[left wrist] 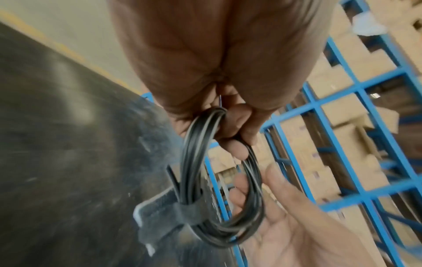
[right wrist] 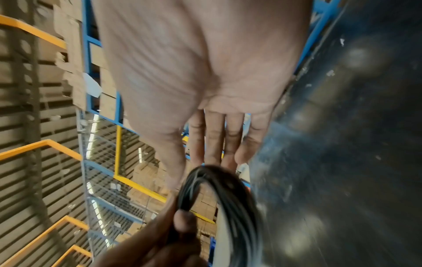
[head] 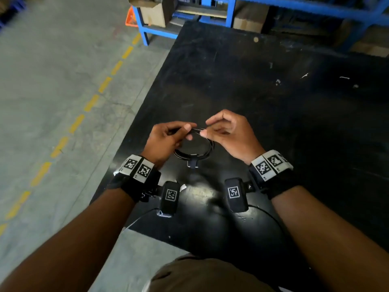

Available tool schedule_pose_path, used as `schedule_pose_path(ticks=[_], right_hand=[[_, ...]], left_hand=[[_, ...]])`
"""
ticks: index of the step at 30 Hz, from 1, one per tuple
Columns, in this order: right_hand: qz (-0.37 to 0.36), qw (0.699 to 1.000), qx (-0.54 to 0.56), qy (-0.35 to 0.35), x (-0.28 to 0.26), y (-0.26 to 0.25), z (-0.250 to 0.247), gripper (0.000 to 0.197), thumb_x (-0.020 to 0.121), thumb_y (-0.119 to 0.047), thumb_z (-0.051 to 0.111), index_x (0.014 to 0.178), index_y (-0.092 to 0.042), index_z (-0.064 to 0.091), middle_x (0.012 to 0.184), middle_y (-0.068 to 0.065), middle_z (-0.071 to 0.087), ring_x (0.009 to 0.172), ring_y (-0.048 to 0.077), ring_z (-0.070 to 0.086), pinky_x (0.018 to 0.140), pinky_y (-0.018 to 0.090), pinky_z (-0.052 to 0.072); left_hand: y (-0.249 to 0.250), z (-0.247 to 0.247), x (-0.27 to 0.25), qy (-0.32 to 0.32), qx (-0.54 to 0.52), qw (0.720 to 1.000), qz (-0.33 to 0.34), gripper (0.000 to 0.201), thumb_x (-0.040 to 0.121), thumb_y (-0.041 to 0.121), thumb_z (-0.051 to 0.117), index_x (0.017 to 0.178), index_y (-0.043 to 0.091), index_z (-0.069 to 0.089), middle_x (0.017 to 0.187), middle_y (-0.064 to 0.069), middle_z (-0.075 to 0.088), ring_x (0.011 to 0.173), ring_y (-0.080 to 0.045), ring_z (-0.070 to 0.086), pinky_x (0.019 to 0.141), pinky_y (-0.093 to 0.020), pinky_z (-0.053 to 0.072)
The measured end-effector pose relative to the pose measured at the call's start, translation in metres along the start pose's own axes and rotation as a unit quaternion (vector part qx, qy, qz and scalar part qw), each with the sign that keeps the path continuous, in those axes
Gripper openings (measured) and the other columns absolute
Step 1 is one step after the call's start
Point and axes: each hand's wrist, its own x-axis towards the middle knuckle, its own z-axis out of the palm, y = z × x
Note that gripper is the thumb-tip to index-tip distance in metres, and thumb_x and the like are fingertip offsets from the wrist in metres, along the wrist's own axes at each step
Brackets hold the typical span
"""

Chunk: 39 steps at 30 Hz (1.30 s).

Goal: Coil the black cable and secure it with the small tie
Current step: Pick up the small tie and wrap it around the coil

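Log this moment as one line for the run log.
cable: coiled, held above table | tie: wrapped round coil | left hand: grips coil | right hand: fingers straight, at coil

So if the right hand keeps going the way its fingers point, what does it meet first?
Probably the top of the cable coil, just past the right hand's fingertips, where the left hand grips it. Depth is unclear.
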Motion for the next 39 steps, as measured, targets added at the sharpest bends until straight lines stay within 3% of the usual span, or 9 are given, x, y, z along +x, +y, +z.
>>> schedule_pose_path(ticks=[4,10,15,20,23,31,35,37,39], right_hand=[[0.044,0.998,-0.049,0.002,-0.007,0.04,0.027,0.029,0.081,-0.036,0.075,0.091,-0.01,0.071,0.086,0.005,0.079,0.073,0.021,0.077,0.072,0.032,0.06],[0.069,0.942,-0.288,-0.159,-0.044,0.116,0.09,0.012,0.083,-0.025,0.074,0.094,-0.021,0.07,0.093,-0.003,0.077,0.077,0.018,0.069,0.083,0.031,0.057],[0.045,0.918,-0.353,-0.175,-0.049,0.142,0.139,0.026,0.082,-0.037,0.073,0.101,-0.022,0.063,0.11,0.002,0.063,0.108,0.026,0.061,0.088,0.038,0.053],[0.046,0.886,-0.446,-0.121,-0.038,0.144,0.168,0.048,0.08,-0.065,0.065,0.092,-0.019,0.071,0.105,0.005,0.068,0.111,0.029,0.06,0.092,0.042,0.051],[0.036,0.865,-0.48,-0.146,-0.035,0.148,0.176,0.034,0.084,-0.049,0.072,0.096,-0.017,0.077,0.114,0.008,0.067,0.115,0.03,0.058,0.096,0.042,0.05],[0.046,0.95,-0.304,-0.058,-0.041,0.132,0.115,0.008,0.083,-0.024,0.08,0.084,-0.018,0.077,0.089,0.003,0.072,0.088,0.025,0.07,0.078,0.032,0.051],[0.018,0.985,-0.168,0.027,-0.05,0.104,0.068,0.015,0.08,-0.017,0.081,0.078,-0.021,0.067,0.068,-0.009,0.065,0.062,0.005,0.062,0.065,0.027,0.055],[0.008,0.996,-0.08,0.039,-0.056,0.083,0.047,0.019,0.082,-0.014,0.081,0.079,-0.024,0.065,0.069,-0.009,0.068,0.063,0.003,0.064,0.062,0.019,0.052],[-0.003,0.999,-0.004,0.037,-0.062,0.059,0.03,0.016,0.082,-0.011,0.079,0.082,-0.02,0.066,0.075,-0.001,0.074,0.071,0.014,0.073,0.066,0.029,0.057]], left_hand=[[-0.024,-0.04,-0.019,0.123,-0.012,0.992,-0.021,0.018,0.101,0.015,0.062,0.109,0.01,0.078,0.071,-0.001,0.067,0.05,-0.002,0.042,0.051,-0.016,0.034],[-0.054,-0.087,-0.059,0.231,-0.019,0.972,-0.049,0.02,0.102,0.017,0.061,0.113,0.01,0.076,0.064,0.01,0.067,0.047,-0.003,0.04,0.052,-0.018,0.034],[-0.064,-0.099,-0.088,0.265,-0.01,0.961,-0.083,0.024,0.102,0.021,0.062,0.117,0.01,0.077,0.075,0.001,0.067,0.053,-0.009,0.041,0.059,-0.023,0.037],[-0.071,-0.099,-0.101,0.28,-0.016,0.955,-0.098,0.017,0.101,0.023,0.063,0.106,0.022,0.08,0.069,0.009,0.069,0.052,-0.007,0.043,0.058,-0.024,0.038],[-0.075,-0.095,-0.104,0.277,-0.015,0.955,-0.106,0.017,0.1,0.025,0.064,0.105,0.027,0.08,0.07,0.01,0.07,0.054,-0.008,0.045,0.061,-0.025,0.04],[-0.071,-0.071,-0.091,0.227,-0.028,0.968,-0.102,0.025,0.106,0.022,0.053,0.112,0.025,0.077,0.074,0.007,0.074,0.054,-0.007,0.043,0.059,-0.021,0.04],[-0.058,-0.049,-0.067,0.206,-0.025,0.975,-0.081,0.029,0.107,0.014,0.048,0.117,0.019,0.074,0.069,0.008,0.074,0.051,-0.004,0.041,0.055,-0.018,0.036],[-0.046,-0.033,-0.054,0.195,-0.033,0.978,-0.066,0.031,0.108,0.009,0.045,0.127,0.012,0.069,0.065,0.007,0.072,0.049,0.0,0.041,0.053,-0.014,0.035],[-0.03,-0.014,-0.042,0.182,-0.049,0.981,-0.047,0.033,0.108,0.006,0.042,0.133,0.006,0.063,0.07,0.001,0.069,0.045,0.002,0.047,0.051,-0.011,0.034]])
